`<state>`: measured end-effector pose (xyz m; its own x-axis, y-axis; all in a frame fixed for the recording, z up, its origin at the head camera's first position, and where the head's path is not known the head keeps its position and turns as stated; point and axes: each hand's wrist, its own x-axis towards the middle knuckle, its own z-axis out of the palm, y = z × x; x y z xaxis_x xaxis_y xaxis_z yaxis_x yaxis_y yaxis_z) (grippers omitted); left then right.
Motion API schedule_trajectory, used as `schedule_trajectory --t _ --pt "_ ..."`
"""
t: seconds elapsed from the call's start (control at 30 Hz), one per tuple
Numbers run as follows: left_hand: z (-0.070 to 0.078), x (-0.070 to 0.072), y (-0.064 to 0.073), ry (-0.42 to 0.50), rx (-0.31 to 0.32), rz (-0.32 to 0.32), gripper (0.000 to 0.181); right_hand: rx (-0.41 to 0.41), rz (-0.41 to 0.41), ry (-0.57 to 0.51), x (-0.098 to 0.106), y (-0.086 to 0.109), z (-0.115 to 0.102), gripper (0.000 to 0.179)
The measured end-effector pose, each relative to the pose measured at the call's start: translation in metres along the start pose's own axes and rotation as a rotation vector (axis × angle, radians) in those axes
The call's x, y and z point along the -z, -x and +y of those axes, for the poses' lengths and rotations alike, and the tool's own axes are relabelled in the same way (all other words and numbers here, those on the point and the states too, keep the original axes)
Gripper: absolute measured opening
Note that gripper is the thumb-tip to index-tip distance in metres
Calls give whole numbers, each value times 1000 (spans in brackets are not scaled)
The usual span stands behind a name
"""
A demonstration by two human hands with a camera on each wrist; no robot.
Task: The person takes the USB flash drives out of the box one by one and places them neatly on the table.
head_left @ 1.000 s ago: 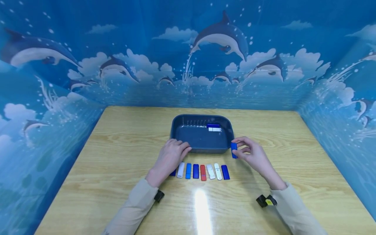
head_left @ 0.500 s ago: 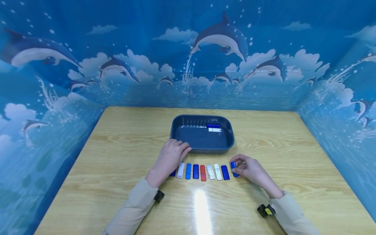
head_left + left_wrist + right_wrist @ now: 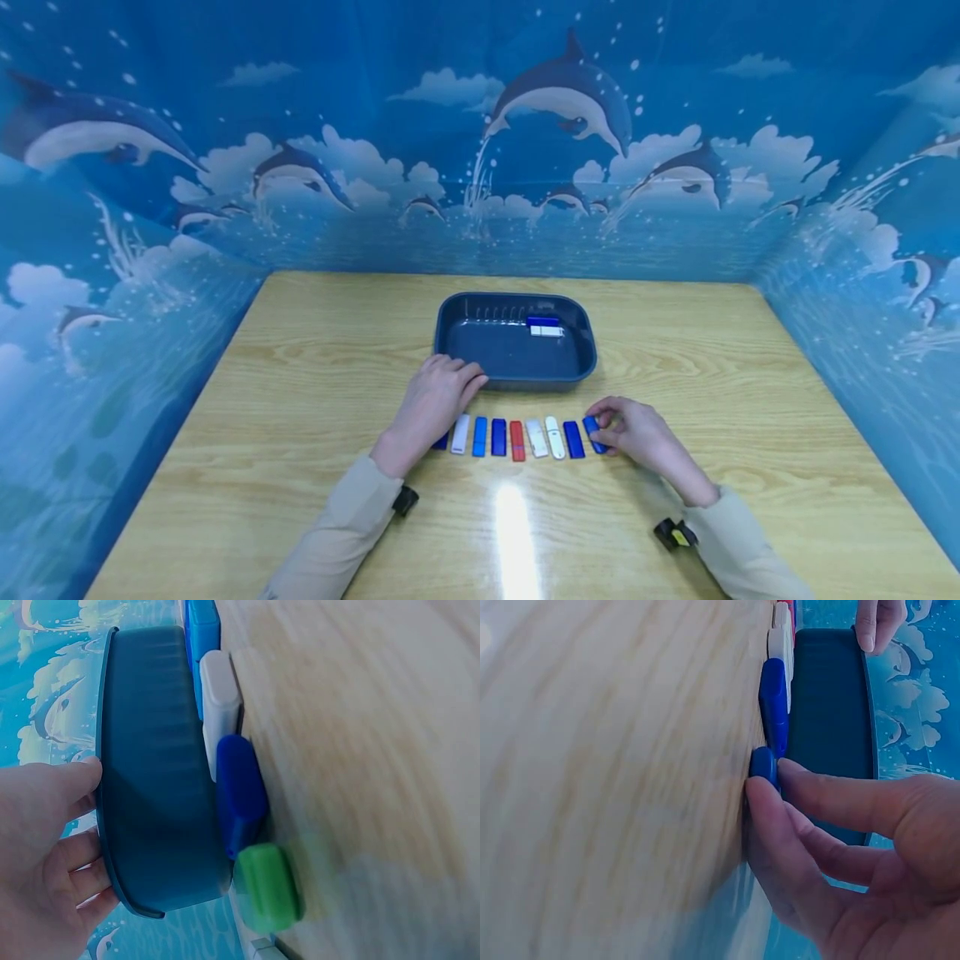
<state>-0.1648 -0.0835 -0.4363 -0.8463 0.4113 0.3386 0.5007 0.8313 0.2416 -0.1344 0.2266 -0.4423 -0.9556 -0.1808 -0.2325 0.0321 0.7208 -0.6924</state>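
On the wooden table a row of USB flash drives lies side by side: blue, white and red ones, such as the red flash drive (image 3: pixel 517 441). My right hand (image 3: pixel 636 431) pinches a blue flash drive (image 3: pixel 592 433) between thumb and fingers at the row's right end, beside a dark blue flash drive (image 3: pixel 573 439). My left hand (image 3: pixel 438 390) grips the rim of a dark blue-grey plastic bin (image 3: pixel 525 385) at its front left corner. That hand and arm hide the row's left end from the head view; the left wrist view shows a green flash drive (image 3: pixel 268 889) there.
Inside the bin, a blue flash drive (image 3: pixel 543 322) and a white flash drive (image 3: pixel 547 332) lie against the back right. A blue dolphin-printed curtain (image 3: pixel 480 167) encloses the table (image 3: pixel 345 325) at the back and sides.
My right hand has come down toward me with the blue flash drive, from beside the bin's front right corner to the row's right end, then slightly left. My left hand stays on the bin.
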Motion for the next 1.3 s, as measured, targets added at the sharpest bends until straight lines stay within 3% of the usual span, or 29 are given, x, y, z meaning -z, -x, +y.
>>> schedule_trajectory --t 0.2,0.33,0.6,0.77,0.87,1.13,1.3 --pt "1 1 0 0 -5 5 23 -42 -3 42 0 1 -2 29" --pt "0 1 0 2 -7 9 23 -24 16 85 4 2 -3 27" --pt "0 0 0 10 -5 13 21 183 230 152 22 2 -12 15" --pt "0 1 0 9 2 3 22 315 380 196 23 -4 -17 12" --pt "0 1 0 7 4 -1 22 366 427 191 23 -8 -23 11" --pt "0 2 0 12 10 -7 22 424 379 181 22 -33 -47 15" --pt "0 1 0 3 3 -1 21 433 310 265 17 -56 -58 24"
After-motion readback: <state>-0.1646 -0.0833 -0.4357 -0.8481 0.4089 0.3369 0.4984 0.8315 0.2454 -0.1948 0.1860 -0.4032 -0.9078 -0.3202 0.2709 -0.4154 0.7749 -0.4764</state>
